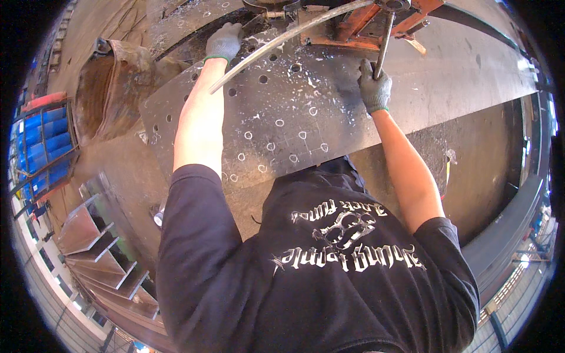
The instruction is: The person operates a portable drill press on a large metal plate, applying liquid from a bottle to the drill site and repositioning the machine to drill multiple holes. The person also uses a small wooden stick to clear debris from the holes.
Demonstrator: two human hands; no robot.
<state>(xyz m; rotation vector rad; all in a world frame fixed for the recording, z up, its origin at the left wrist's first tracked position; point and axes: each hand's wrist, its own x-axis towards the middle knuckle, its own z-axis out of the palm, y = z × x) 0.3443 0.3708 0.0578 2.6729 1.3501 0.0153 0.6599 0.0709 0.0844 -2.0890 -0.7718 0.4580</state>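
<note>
My right hand (375, 88), in a grey knit glove, is closed around a metal lever (385, 44). The lever rises to an orange-red machine (353, 29) that sits on a large steel plate (347, 117). Farther left, my gloved left hand (225, 42) is closed near the plate's far edge; what its fingers hold, if anything, is hidden. A translucent hose (288, 36) curves from the machine's side down across the plate, its end beside my left forearm. Drilled holes and white chalk circles mark the plate, and pale flecks are scattered over it.
A round dark metal part (272, 7) stands at the far edge. To the left are a rust-brown curved piece (109, 88) and blue cylinders (44, 138) in a rack. Stacked steel beams (97, 247) lie at lower left. Long dark steel (506, 229) runs along the right.
</note>
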